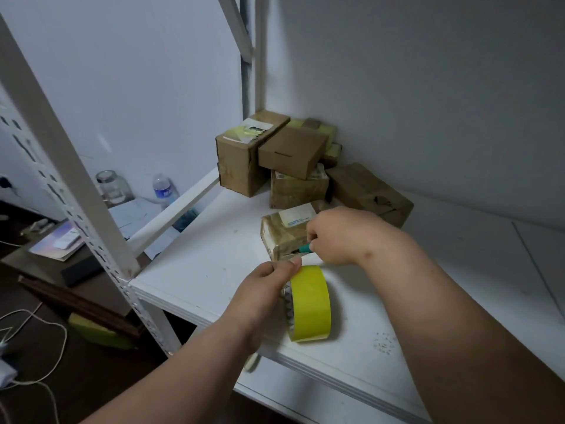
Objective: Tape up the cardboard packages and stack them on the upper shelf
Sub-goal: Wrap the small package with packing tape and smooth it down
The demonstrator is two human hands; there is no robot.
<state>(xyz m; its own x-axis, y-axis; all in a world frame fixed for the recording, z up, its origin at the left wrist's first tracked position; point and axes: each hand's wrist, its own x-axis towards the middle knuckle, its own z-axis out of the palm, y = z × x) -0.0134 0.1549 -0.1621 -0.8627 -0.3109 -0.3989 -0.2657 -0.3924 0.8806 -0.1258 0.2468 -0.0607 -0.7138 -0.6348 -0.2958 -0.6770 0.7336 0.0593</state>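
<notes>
The left hand (269,278) pinches the yellow tape roll (308,304), standing on edge on the shelf (198,270). The right hand (336,235) grips a green-handled cutter (302,248) against the box (284,232) just behind the roll.

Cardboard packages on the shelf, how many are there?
6 visible: package under the right hand; tall left one; plain one atop; one beneath; right one; taped corner one. Others may hide behind.

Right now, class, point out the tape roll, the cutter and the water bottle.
tape roll (310,304), head view, yellow outer band.
cutter (304,248), head view, green handle.
water bottle (162,186), head view, blue label.
</notes>
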